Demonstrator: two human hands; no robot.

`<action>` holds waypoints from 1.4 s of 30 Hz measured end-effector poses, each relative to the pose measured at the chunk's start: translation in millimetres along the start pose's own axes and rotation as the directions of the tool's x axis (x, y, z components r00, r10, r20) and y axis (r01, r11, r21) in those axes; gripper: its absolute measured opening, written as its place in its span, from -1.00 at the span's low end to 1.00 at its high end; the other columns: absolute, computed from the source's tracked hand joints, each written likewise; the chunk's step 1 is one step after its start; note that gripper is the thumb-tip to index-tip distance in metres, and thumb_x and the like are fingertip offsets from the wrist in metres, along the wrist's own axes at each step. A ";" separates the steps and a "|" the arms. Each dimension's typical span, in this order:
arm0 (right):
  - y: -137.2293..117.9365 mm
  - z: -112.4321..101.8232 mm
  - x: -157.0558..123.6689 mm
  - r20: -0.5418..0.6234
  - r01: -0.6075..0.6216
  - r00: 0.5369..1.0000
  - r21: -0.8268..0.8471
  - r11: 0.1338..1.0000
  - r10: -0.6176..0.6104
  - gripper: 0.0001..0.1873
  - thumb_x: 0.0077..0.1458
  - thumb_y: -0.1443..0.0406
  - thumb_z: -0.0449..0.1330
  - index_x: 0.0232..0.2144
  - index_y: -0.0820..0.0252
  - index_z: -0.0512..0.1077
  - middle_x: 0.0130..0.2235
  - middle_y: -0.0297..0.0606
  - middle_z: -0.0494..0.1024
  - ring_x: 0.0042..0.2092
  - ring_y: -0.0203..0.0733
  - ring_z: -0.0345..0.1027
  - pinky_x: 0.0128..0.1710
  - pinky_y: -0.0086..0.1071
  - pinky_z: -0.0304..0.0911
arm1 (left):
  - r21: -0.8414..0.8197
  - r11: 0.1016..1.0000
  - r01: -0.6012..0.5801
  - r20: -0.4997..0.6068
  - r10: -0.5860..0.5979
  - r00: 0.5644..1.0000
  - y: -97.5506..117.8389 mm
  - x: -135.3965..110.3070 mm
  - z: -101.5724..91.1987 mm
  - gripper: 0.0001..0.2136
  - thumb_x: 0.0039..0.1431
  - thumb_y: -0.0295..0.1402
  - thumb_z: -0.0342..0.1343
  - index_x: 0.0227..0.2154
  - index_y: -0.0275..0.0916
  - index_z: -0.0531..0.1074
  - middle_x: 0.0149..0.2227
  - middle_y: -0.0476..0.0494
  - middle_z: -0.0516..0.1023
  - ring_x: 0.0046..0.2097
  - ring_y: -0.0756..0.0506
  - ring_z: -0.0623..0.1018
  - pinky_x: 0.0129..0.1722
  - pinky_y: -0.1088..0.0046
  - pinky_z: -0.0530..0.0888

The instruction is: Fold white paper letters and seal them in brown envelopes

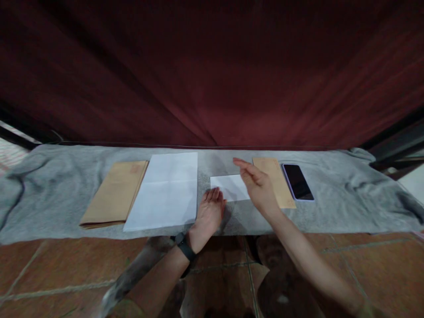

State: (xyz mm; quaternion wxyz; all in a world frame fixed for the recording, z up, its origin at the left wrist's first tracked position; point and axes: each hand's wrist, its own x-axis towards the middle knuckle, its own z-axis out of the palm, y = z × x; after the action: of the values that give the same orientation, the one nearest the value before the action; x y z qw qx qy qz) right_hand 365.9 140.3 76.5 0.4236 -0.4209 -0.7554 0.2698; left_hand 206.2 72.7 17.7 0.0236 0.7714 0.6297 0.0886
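Note:
A small white folded sheet of paper [230, 183] lies on the grey cloth in front of me. At its lower left corner, my left hand [212, 205] rests with its fingers stretched out flat. Just above the sheet's right end is my right hand [260, 187], fingers extended and held together with nothing in them. It hides that end of the paper. Close by on the right lies a brown envelope [278, 183], partly covered by the same hand. To the left, larger white sheets [165, 190] with a crease across them lie flat.
A stack of brown envelopes [115, 192] sits at the left, beside the white sheets. A phone with a purple case [298, 182] lies right of the single envelope. Grey cloth [351, 194] covers the narrow surface. Behind it hangs a dark red curtain [212, 79].

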 end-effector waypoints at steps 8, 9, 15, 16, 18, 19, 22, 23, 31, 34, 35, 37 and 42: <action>54.1 72.0 -23.6 0.220 0.047 0.974 -0.434 0.900 0.055 -0.51 0.33 0.37 -0.06 0.24 0.27 0.36 0.28 -0.06 0.39 0.32 -0.09 0.23 0.35 -0.13 0.13 | -0.042 0.998 0.054 -0.081 -0.058 0.995 -4.9 21.9 2.9 -0.55 0.28 -0.60 -0.16 0.19 -0.43 0.34 0.24 -0.40 0.42 0.24 -0.21 0.44 0.26 0.15 0.35; 55.7 74.7 -26.3 0.249 0.079 0.967 -0.488 0.869 0.052 -0.49 0.31 0.39 -0.04 0.27 0.33 0.33 0.31 -0.04 0.34 0.35 -0.06 0.17 0.37 -0.11 0.08 | -0.042 0.997 0.070 -0.097 -0.074 0.993 -4.5 25.5 5.4 -0.53 0.28 -0.59 -0.16 0.22 -0.43 0.31 0.27 -0.40 0.39 0.27 -0.22 0.41 0.27 0.14 0.34; 59.4 71.4 -31.6 0.278 0.126 0.956 -0.669 0.733 0.090 -0.41 0.32 0.39 -0.06 0.37 0.28 0.15 0.39 -0.08 0.18 0.41 0.00 0.02 0.38 -0.03 -0.01 | -0.098 0.991 0.088 -0.155 -0.103 0.983 -2.4 37.9 22.5 -0.52 0.40 -0.42 -0.20 0.33 -0.39 0.17 0.34 -0.36 0.31 0.37 -0.16 0.28 0.34 0.17 0.26; 61.1 69.6 -31.6 0.267 0.124 0.960 -0.679 0.723 0.086 -0.42 0.34 0.37 -0.07 0.37 0.23 0.15 0.40 -0.10 0.16 0.41 0.01 0.02 0.37 -0.01 -0.01 | -0.089 0.991 0.104 -0.154 -0.117 0.981 -2.8 37.3 24.9 -0.52 0.42 -0.35 -0.20 0.32 -0.42 0.17 0.34 -0.38 0.29 0.38 -0.18 0.27 0.35 0.16 0.24; 64.9 65.6 -32.1 0.249 0.125 0.966 -0.695 0.708 0.074 -0.43 0.37 0.32 -0.07 0.38 0.17 0.14 0.42 -0.11 0.12 0.41 0.02 0.01 0.36 0.01 -0.02 | -0.053 0.993 0.110 -0.154 -0.117 0.981 -3.9 34.3 28.7 -0.48 0.43 -0.24 -0.19 0.32 -0.45 0.18 0.36 -0.41 0.24 0.40 -0.21 0.21 0.36 0.12 0.22; 66.7 63.6 -32.6 0.242 0.125 0.968 -0.702 0.701 0.070 -0.44 0.38 0.29 -0.06 0.38 0.16 0.14 0.42 -0.10 0.11 0.41 0.02 0.00 0.36 0.01 -0.02 | -0.032 0.994 0.103 -0.155 -0.107 0.982 -4.6 32.3 30.1 -0.46 0.43 -0.21 -0.19 0.32 -0.44 0.18 0.37 -0.41 0.22 0.41 -0.22 0.18 0.37 0.10 0.20; 71.4 56.9 -35.3 0.215 0.112 0.974 -0.721 0.684 0.068 -0.46 0.40 0.25 -0.05 0.37 0.18 0.16 0.42 -0.06 0.11 0.41 0.05 -0.01 0.35 0.00 -0.01 | 0.019 0.994 0.105 -0.168 -0.100 0.981 -6.3 26.9 32.4 -0.44 0.42 -0.18 -0.20 0.33 -0.45 0.17 0.38 -0.41 0.18 0.42 -0.23 0.14 0.37 0.08 0.19; 72.9 54.5 -36.4 0.202 0.104 0.977 -0.725 0.680 0.066 -0.46 0.41 0.23 -0.06 0.37 0.19 0.17 0.41 -0.03 0.12 0.41 0.06 0.00 0.35 0.00 0.00 | 0.031 0.993 0.117 -0.172 -0.110 0.979 -6.6 25.7 32.8 -0.44 0.42 -0.19 -0.20 0.33 -0.46 0.17 0.38 -0.42 0.18 0.42 -0.23 0.14 0.37 0.10 0.19; 84.5 39.5 -45.0 0.096 0.054 0.995 -0.738 0.673 0.025 -0.40 0.43 0.12 -0.07 0.37 0.34 0.14 0.37 0.10 0.20 0.39 0.09 0.05 0.30 -0.03 0.10 | 0.035 0.985 0.171 -0.207 -0.160 0.965 -12.4 17.4 37.8 -0.42 0.42 -0.19 -0.19 0.33 -0.52 0.14 0.38 -0.47 0.16 0.42 -0.27 0.16 0.36 0.09 0.23; 85.9 40.4 -48.1 0.073 0.038 0.997 -0.735 0.677 0.023 -0.38 0.42 0.13 -0.07 0.36 0.41 0.13 0.35 0.14 0.22 0.38 0.10 0.07 0.29 -0.03 0.11 | 0.020 0.985 0.172 -0.226 -0.163 0.960 -17.1 11.5 41.4 -0.41 0.42 -0.18 -0.19 0.33 -0.54 0.15 0.38 -0.48 0.17 0.41 -0.29 0.18 0.34 0.09 0.26; 85.8 41.1 -48.9 0.063 0.033 0.998 -0.733 0.680 0.020 -0.38 0.42 0.14 -0.07 0.35 0.43 0.13 0.35 0.16 0.23 0.37 0.11 0.08 0.29 -0.02 0.12 | 0.017 0.986 0.168 -0.233 -0.159 0.959 -18.4 9.8 42.3 -0.42 0.42 -0.18 -0.19 0.33 -0.54 0.15 0.38 -0.49 0.17 0.41 -0.29 0.19 0.34 0.09 0.26; 84.7 42.3 -49.6 0.040 0.019 0.999 -0.724 0.689 0.015 -0.39 0.42 0.16 -0.07 0.35 0.47 0.13 0.35 0.19 0.22 0.36 0.13 0.09 0.28 -0.01 0.12 | 0.015 0.987 0.161 -0.244 -0.153 0.958 -20.2 7.5 43.6 -0.43 0.43 -0.20 -0.19 0.33 -0.54 0.15 0.38 -0.49 0.17 0.41 -0.29 0.19 0.34 0.08 0.26; 76.6 38.0 -40.8 -0.004 -0.080 0.994 -0.691 0.719 0.107 -0.39 0.37 0.24 -0.03 0.35 0.48 0.10 0.23 0.23 0.39 0.21 0.17 0.31 0.16 -0.01 0.25 | 0.023 0.984 0.174 -0.226 -0.165 0.960 -18.8 8.3 43.1 -0.44 0.41 -0.23 -0.16 0.31 -0.54 0.18 0.36 -0.51 0.19 0.39 -0.33 0.22 0.32 0.04 0.27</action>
State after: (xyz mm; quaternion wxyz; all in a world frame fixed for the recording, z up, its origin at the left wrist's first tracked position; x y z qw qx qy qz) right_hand 375.9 141.4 -17.7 0.2091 -0.5809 -0.7867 -0.0019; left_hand 196.8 87.9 -26.6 -0.0564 0.7001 0.6938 0.1591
